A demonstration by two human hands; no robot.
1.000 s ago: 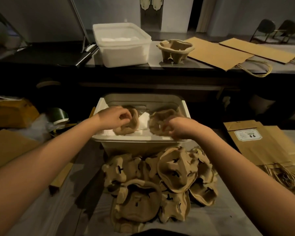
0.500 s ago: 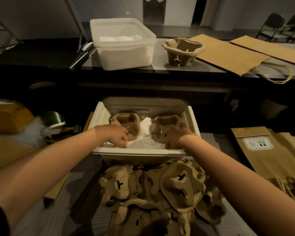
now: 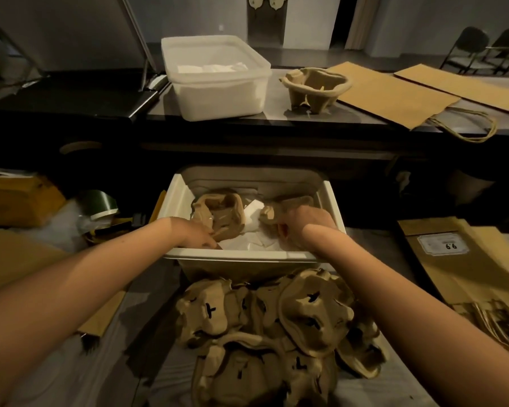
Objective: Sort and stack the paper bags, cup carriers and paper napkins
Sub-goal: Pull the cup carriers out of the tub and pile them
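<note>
A white bin (image 3: 247, 255) stands in front of me. It holds two brown cup carriers, one on the left (image 3: 222, 211) and one on the right (image 3: 288, 202), lying on white paper napkins (image 3: 257, 233). My left hand (image 3: 196, 233) reaches down into the bin's near left corner, fingertips at the napkins' edge beside the left carrier. My right hand (image 3: 304, 226) is in the near right of the bin, knuckles up and fingers curled downward against the right carrier. The rim and the hands hide what the fingers hold. A loose pile of cup carriers (image 3: 276, 327) lies in front of the bin.
On the back counter stand a translucent tub of napkins (image 3: 215, 83), stacked cup carriers (image 3: 315, 86) and flat paper bags (image 3: 394, 95). More paper bags, one labelled 66 (image 3: 459, 259), lie at my right. A tape roll (image 3: 100, 202) and clutter sit at my left.
Both hands held the two cup carriers up over the bin a second ago. The carriers now lie in the bin, and both hands have sunk lower toward the napkins at its near side.
</note>
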